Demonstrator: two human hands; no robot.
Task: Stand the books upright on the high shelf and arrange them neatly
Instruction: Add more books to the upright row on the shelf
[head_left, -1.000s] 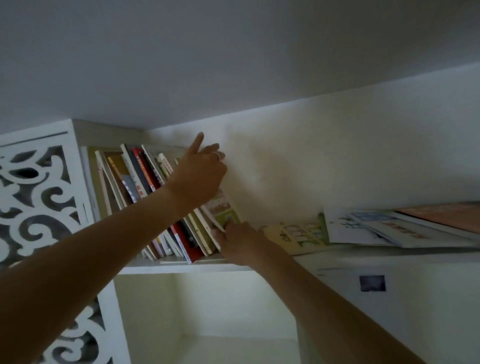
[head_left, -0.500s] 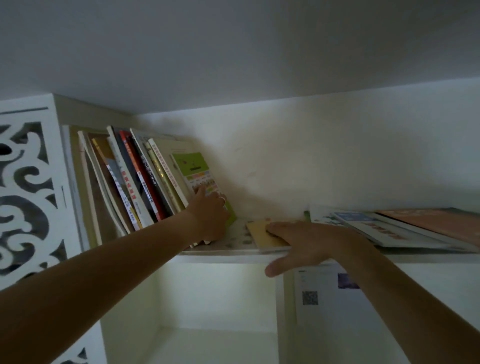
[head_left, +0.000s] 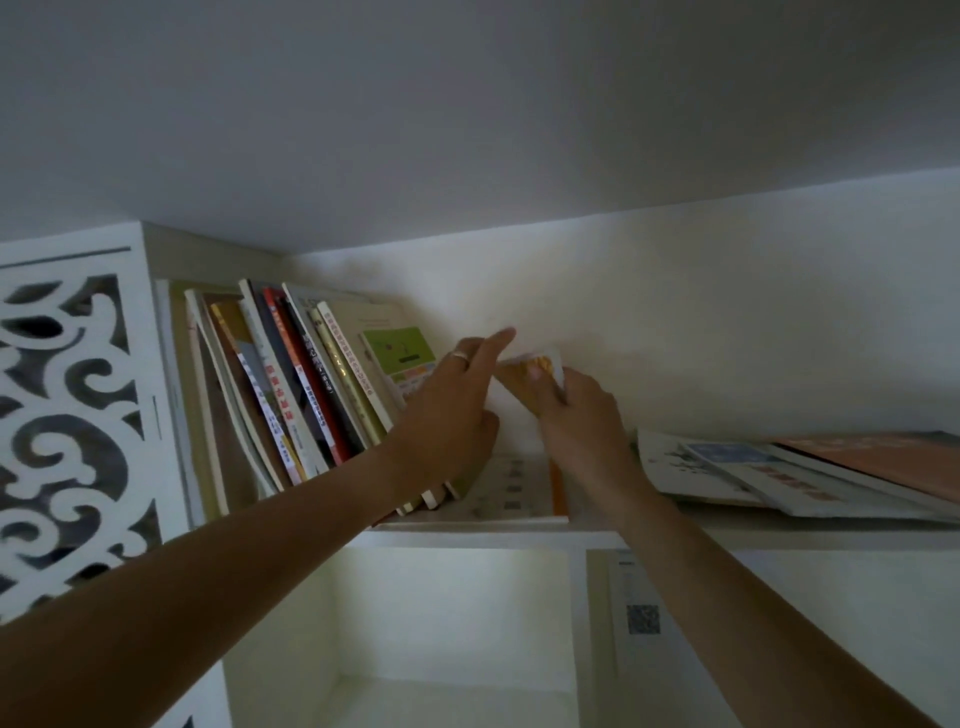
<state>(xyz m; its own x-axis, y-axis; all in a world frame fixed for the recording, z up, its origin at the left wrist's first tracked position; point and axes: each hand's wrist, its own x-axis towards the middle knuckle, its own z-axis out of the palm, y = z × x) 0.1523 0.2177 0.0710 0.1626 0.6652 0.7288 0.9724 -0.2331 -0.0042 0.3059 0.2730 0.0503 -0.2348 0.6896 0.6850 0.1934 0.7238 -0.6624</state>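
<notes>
Yellow and white, the thin book (head_left: 540, 366) is sitting tilted in our right hand (head_left: 582, 415), whose fingers are curling round its lower edge while it is sticking out above the knuckles at about eleven o'clock. Our left hand (head_left: 447, 415) is lying at nine o'clock from it, fingers straight, fingertip touching the book's top corner, palm pressing against the leaning row of books (head_left: 291, 395) on the high shelf (head_left: 779, 538).
</notes>
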